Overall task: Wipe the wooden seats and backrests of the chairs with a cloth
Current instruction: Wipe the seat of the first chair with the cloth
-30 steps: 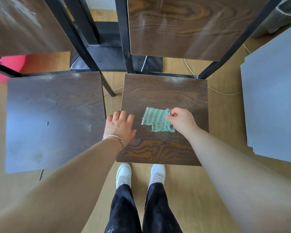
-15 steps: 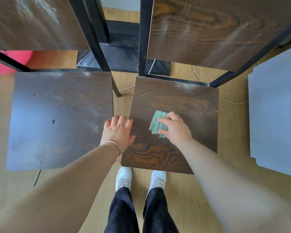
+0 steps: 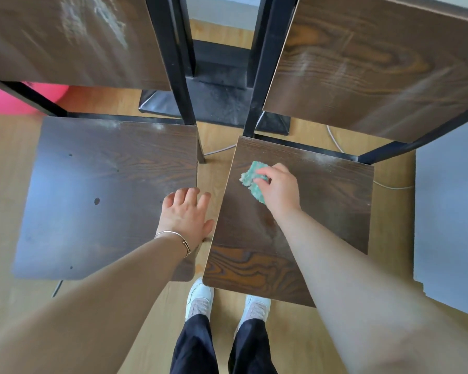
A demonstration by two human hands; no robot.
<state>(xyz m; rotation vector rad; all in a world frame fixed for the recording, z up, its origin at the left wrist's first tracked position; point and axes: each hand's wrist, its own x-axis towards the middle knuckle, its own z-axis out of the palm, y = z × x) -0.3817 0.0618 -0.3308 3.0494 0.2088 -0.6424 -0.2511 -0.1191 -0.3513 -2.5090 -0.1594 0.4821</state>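
Fingers of the right hand curl over a bunched green cloth, pressing it onto the right chair's seat near its back left corner. The left hand, fingers spread and holding nothing, sits over the gap between both seats (contact unclear). The left seat looks dusty.

I get only one view: a wide-angle camera on the person's head, facing forward and steeply down. It hangs close over the scene, with the left seat and right seat filling the middle, the backrests at the far edge and the shoes directly below at the near edge. The left hand and right hand sit about mid-frame.
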